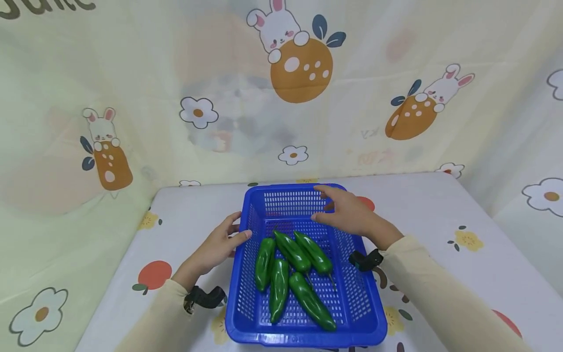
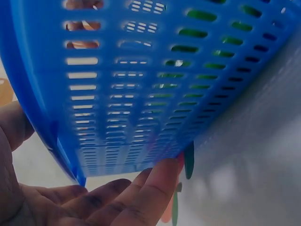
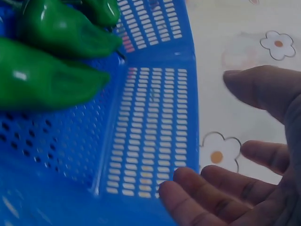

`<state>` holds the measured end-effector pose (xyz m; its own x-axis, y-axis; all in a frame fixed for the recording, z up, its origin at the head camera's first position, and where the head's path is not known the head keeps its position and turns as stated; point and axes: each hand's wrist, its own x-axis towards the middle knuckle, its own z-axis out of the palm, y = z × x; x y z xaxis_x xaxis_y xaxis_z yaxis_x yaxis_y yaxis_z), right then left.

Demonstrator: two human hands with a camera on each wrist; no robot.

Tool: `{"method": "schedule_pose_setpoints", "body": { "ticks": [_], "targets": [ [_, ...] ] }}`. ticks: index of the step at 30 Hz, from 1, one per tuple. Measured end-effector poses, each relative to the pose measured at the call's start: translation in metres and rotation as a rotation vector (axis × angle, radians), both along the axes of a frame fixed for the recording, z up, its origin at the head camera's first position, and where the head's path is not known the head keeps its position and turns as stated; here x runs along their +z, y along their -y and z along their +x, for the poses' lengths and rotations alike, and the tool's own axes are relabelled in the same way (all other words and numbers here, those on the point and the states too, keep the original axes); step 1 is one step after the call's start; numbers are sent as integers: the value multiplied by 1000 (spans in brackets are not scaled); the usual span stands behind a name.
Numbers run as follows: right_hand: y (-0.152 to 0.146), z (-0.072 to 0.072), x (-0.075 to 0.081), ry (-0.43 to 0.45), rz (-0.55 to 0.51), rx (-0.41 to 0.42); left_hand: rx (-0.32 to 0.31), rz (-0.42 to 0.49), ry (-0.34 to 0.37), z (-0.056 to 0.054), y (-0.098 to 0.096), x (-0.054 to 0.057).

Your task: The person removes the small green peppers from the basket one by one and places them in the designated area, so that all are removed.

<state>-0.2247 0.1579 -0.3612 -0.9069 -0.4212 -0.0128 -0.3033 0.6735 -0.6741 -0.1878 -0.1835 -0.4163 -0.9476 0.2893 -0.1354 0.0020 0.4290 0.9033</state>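
A blue plastic basket point(image 1: 305, 338) with slotted walls stands on the table. Inside lie several glossy green chili peppers point(image 1: 279, 291), mostly in its left and middle part. My left hand point(image 1: 214, 250) is at the left rim, thumb over the edge and the other fingers outside the wall. In the left wrist view those fingers look fairly straight beside the slotted wall point(image 2: 47, 89). Over the far right corner of the basket hovers my right hand point(image 1: 349, 211), thumb and fingers spread with nothing between them. The right wrist view shows its fingertips close to the rim.
A white cloth point(image 1: 440, 225) printed with fruit and flowers covers the table. Behind it and at both sides hang pale curtains point(image 1: 145, 83) with rabbit and flower prints. A black wrist band point(image 1: 206, 297) sits on each sleeve.
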Motion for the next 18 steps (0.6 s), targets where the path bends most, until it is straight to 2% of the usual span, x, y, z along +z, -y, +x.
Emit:
{"method": "schedule_pose_setpoints", "body": {
  "ticks": [8,18],
  "targets": [
    [15,-4,-14,112,43,38,21,39,3,7,-2,-4],
    [27,-4,-22,234,148,66,-11,123,33,8,-2,-10]
  ]
}}
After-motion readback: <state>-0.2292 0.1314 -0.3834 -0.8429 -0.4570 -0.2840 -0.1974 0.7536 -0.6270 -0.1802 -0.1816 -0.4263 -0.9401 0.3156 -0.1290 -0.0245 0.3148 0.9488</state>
